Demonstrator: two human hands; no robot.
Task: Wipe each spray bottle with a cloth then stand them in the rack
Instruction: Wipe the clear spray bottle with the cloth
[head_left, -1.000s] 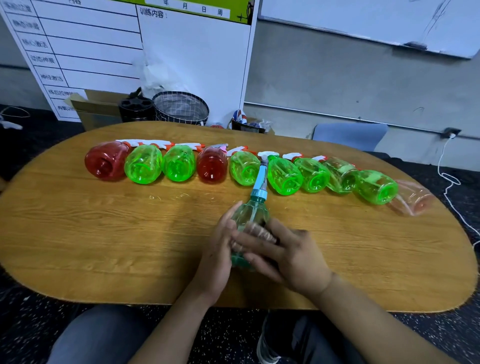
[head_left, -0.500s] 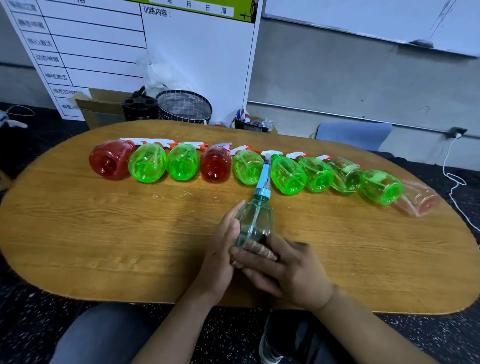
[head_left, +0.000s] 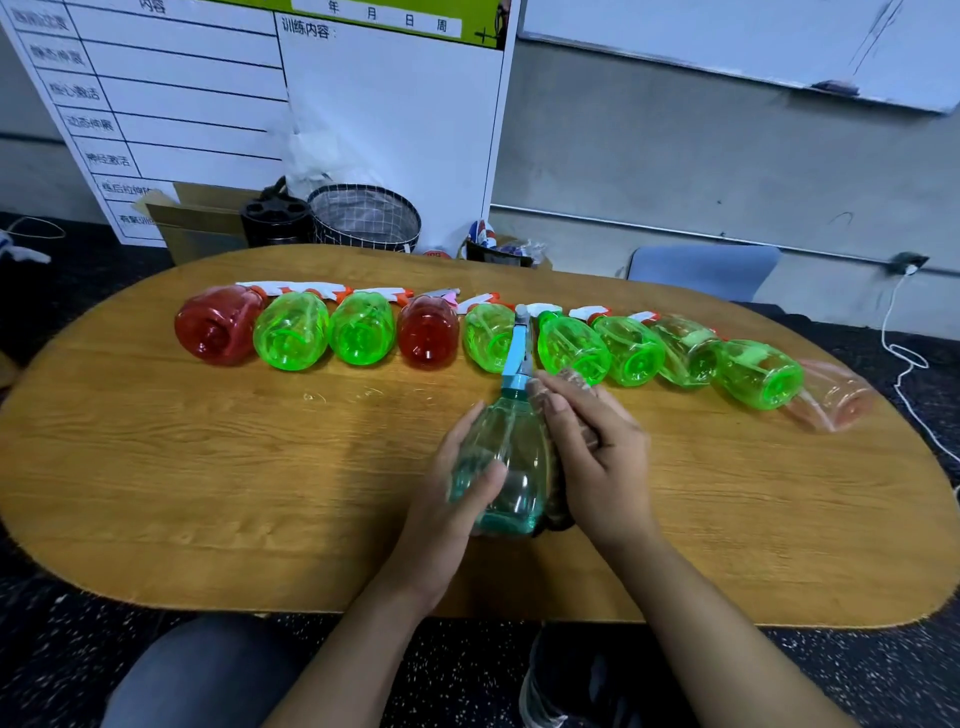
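A clear teal spray bottle (head_left: 511, 467) with a blue nozzle lies lengthwise over the wooden table (head_left: 208, 467), nozzle pointing away from me. My left hand (head_left: 457, 499) grips its body, thumb across the top. My right hand (head_left: 592, 452) lies along the bottle's right side with its fingertips at the neck, and it holds a thin see-through cloth (head_left: 574, 376) against the bottle. Several more spray bottles lie on their sides in a row behind, from a red bottle (head_left: 218, 327) on the left, through green ones (head_left: 291, 338), to a pale pink bottle (head_left: 841, 395) on the right.
Beyond the table's far edge stand a black round holder with holes (head_left: 275, 218), a wire-frame basket (head_left: 366, 221) and a cardboard box (head_left: 202, 228). A blue chair back (head_left: 701, 270) is at the far right. A white cable (head_left: 904, 358) hangs past the right edge.
My right hand slid from the top of the bottle's body to its right side, up at the neck. The bottle's base came nearer to me; my left hand kept its grip.
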